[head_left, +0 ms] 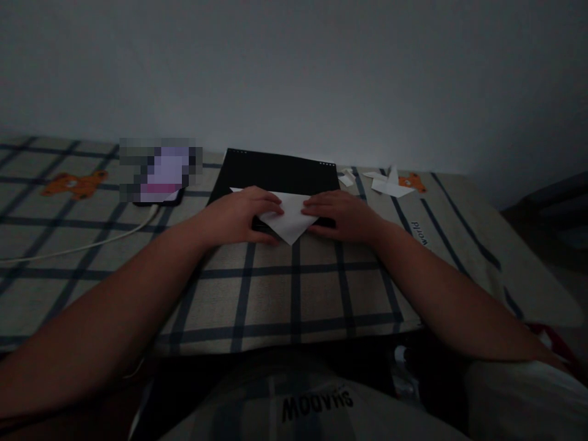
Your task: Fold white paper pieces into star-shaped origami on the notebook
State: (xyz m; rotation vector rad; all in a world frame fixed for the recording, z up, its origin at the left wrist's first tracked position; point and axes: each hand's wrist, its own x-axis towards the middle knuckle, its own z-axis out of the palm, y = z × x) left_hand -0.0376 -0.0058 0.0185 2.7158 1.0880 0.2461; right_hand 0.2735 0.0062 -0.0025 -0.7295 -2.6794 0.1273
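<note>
White paper (pixel 290 222) folded into a triangle, point toward the person, lies flat half on the black board's (pixel 275 171) near edge, both hands pressing its top corners, left hand (pixel 243 214), right hand (pixel 342 215).

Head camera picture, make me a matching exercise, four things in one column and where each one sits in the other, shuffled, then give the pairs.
Things:
1. white paper
2. black board
3. white cable
4. paper scraps

Places:
A. far right on the checked cloth, beside an orange print
B. trailing across the cloth on the left
C. under the fingers of the left hand and the right hand
D. flat on the cloth, beneath the paper

Pairs: 1-C, 2-D, 3-B, 4-A
</note>
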